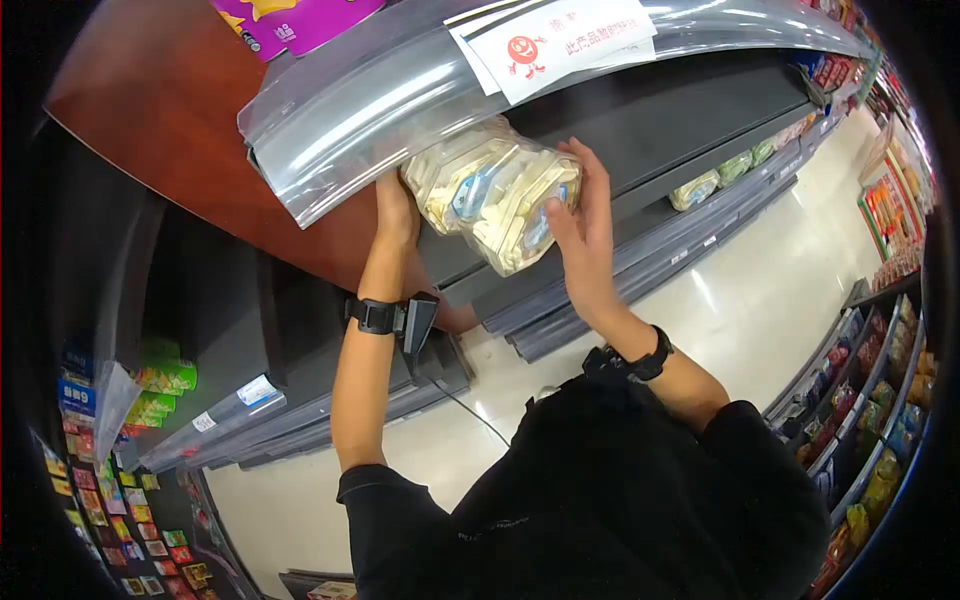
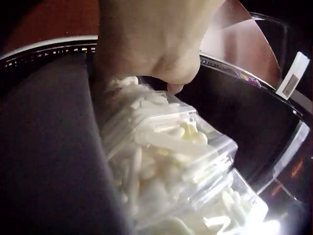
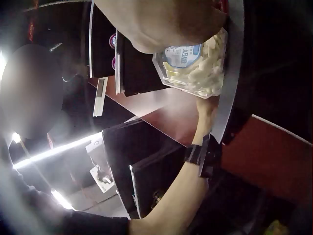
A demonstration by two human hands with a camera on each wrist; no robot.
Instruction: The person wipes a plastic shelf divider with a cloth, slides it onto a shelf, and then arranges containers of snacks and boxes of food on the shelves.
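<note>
Clear plastic tubs [image 1: 512,222] of pale, pieced snacks with blue labels lie on their sides, end to end, at the dark shelf's front edge in the head view. My right hand [image 1: 588,240] grips the near end of the row, its thumb over the labelled face and its fingers along the far side. At the other end, my left hand [image 1: 397,212] holds the tubs, most of its fingers hidden behind them and the shelf lip. In the left wrist view, the left hand [image 2: 151,44] curves over the end of the tubs [image 2: 171,152].
A clear plastic shelf lip [image 1: 380,135] with a white paper sign [image 1: 560,45] overhangs the tubs. Purple packaging [image 1: 300,20] stands above on the reddish-brown board [image 1: 150,100]. More bagged goods [image 1: 695,190] sit on a lower shelf to the right. Stocked racks [image 1: 870,400] line the aisle.
</note>
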